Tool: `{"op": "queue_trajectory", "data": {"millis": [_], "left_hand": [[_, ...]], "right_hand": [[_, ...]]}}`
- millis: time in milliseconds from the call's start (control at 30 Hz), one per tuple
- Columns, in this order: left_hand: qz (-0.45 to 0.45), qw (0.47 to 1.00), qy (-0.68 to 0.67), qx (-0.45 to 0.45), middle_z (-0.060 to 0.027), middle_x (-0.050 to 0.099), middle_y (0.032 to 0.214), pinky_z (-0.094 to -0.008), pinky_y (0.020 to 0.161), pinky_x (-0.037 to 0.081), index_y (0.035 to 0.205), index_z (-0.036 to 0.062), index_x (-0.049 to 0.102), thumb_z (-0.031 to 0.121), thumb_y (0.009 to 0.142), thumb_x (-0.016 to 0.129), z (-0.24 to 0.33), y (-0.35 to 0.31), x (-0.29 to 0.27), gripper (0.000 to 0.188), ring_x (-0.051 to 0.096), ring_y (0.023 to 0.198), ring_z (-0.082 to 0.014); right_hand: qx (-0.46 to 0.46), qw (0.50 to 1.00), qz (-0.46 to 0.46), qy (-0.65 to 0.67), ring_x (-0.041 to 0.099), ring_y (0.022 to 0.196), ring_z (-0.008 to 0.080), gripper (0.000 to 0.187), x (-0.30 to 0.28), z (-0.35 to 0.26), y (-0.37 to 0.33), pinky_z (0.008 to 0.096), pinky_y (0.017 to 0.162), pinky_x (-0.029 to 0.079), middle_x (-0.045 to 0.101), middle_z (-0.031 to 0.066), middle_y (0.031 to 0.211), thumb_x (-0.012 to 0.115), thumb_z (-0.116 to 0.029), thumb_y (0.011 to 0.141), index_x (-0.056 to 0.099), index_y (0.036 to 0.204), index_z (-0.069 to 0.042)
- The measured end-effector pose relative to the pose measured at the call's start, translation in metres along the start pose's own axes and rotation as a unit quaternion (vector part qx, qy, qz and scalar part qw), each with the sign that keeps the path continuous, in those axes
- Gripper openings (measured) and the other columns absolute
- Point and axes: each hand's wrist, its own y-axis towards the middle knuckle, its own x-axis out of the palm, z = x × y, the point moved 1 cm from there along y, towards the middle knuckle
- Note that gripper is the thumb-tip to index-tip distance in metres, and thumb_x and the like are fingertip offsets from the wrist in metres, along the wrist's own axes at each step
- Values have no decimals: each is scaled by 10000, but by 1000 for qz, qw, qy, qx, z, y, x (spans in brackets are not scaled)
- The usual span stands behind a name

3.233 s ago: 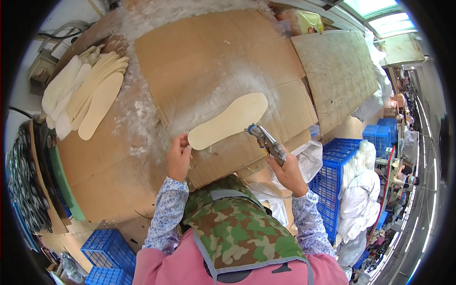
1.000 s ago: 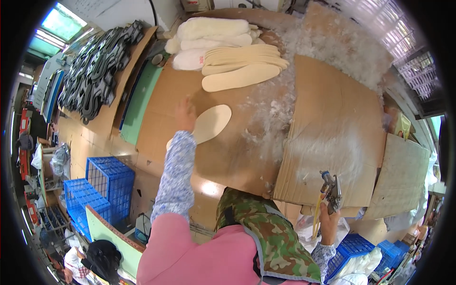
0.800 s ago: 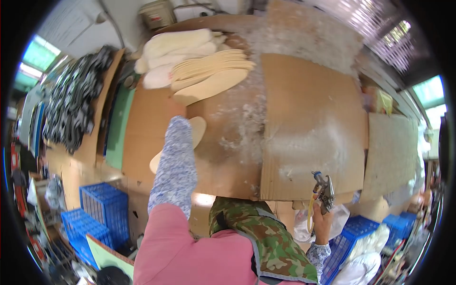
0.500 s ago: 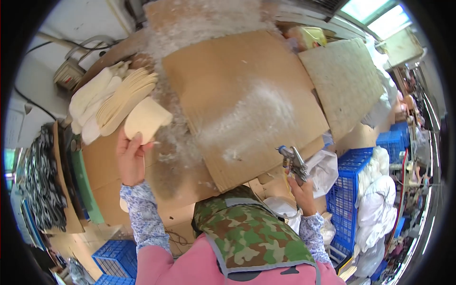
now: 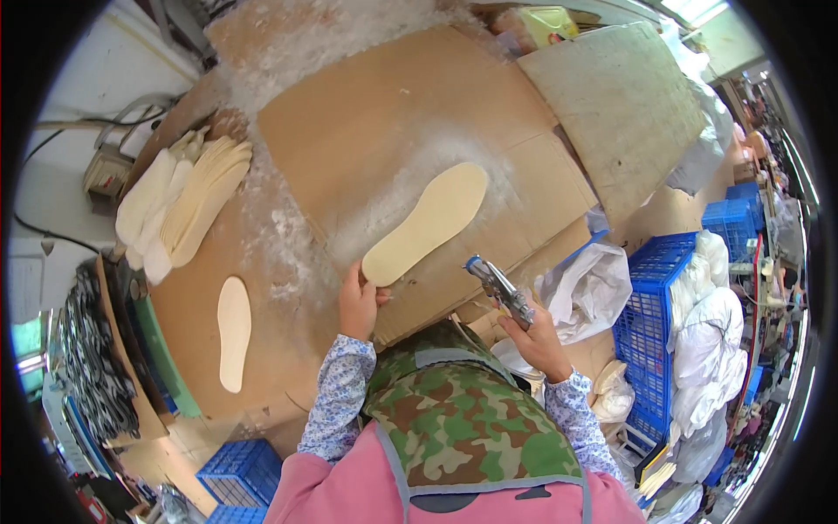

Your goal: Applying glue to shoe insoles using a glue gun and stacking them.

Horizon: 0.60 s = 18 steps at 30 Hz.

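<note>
A cream insole (image 5: 428,223) lies over the whitened patch of a cardboard sheet, its wider end pointing away to the right. My left hand (image 5: 360,306) pinches its near end between thumb and fingers. To the right, my right hand (image 5: 534,342) is wrapped around a metal spray gun (image 5: 499,288), whose blue-tipped nozzle points toward the insole. A second, single insole (image 5: 234,334) rests on the table at the left. Beyond it sits a stack of cream insoles (image 5: 205,201) beside some white ones (image 5: 144,210).
White fuzzy residue coats the cardboard sheet (image 5: 349,113) and the table around it. A grey-beige board (image 5: 620,113) covers the back right. Blue crates (image 5: 646,332) with white bags (image 5: 698,349) stand on the right, another blue crate (image 5: 240,472) at lower left. Dark stacked pieces (image 5: 92,358) stand far left.
My left hand has carried the insole from beside the stack rightward onto the cardboard. The spray gun has shifted left, nearer the insole. The single insole at left, mostly hidden before, now shows.
</note>
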Motion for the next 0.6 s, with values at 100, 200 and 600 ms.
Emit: {"op": "queue_trajectory", "data": {"millis": [100,200,600], "left_hand": [[50,998,-7,42,-141,582,1063,-277,685,548,1298,-1,404,-25,895,397,-3,-6,-4,403,621,841,-173],[54,996,-52,45,-139,579,1028,-266,646,544,1293,13,415,-36,876,414,-12,-2,-11,420,617,800,-174],[36,989,-140,18,-132,562,991,-269,626,531,1277,-2,428,-36,886,409,-18,-1,-17,393,598,787,-165]], "right_hand": [[-28,998,-47,24,521,757,162,318,18,-20,13,276,676,428,578,86,873,603,-4,833,558,1148,11],[-73,992,-99,-10,584,787,234,332,34,-41,25,324,698,456,617,117,912,610,-39,845,527,1164,9],[-29,978,-175,-114,627,767,298,251,55,-63,46,354,689,479,629,156,830,622,-89,860,529,1073,6]]}}
